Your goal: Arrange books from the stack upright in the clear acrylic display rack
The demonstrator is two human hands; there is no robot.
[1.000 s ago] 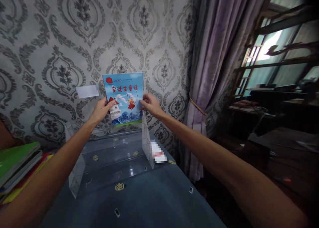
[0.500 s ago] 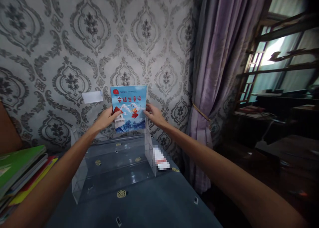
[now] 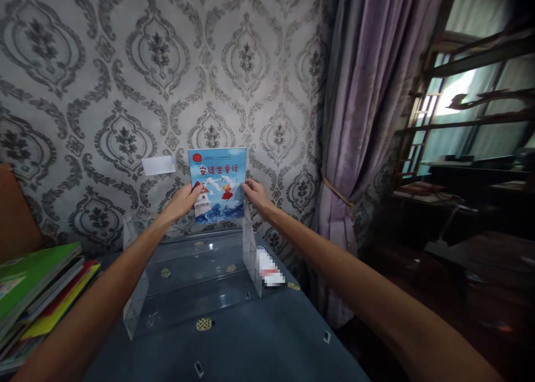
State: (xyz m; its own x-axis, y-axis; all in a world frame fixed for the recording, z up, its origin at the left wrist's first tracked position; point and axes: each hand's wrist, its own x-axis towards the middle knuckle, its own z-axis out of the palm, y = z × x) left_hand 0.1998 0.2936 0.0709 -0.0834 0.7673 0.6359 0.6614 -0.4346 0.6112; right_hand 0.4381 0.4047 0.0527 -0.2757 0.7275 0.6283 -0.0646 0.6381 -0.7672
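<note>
A blue picture book [image 3: 221, 190] with red Chinese characters, a white tower and waves on its cover is held upright, facing me. My left hand [image 3: 184, 200] grips its left edge, thumb on the cover. At the right edge, my right hand [image 3: 256, 194] pinches it with the thumb in front; the other fingers are partly hidden. Below and around the book stands a clear plastic tiered rack [image 3: 252, 259] with transparent side panels. The book is at the rack's back, close to the wall; whether it touches the rack I cannot tell.
A stack of books [image 3: 39, 293] with a green one on top lies at the left. A blurred-out white packet [image 3: 270, 268] rests right of the rack on the dark tablecloth [image 3: 259, 337]. Patterned wallpaper [image 3: 159, 53] is behind; a purple curtain [image 3: 355, 120] hangs at the right.
The book and both hands sit very slightly lower and further right in the view. The camera has shifted a little too. Both hands keep their hold.
</note>
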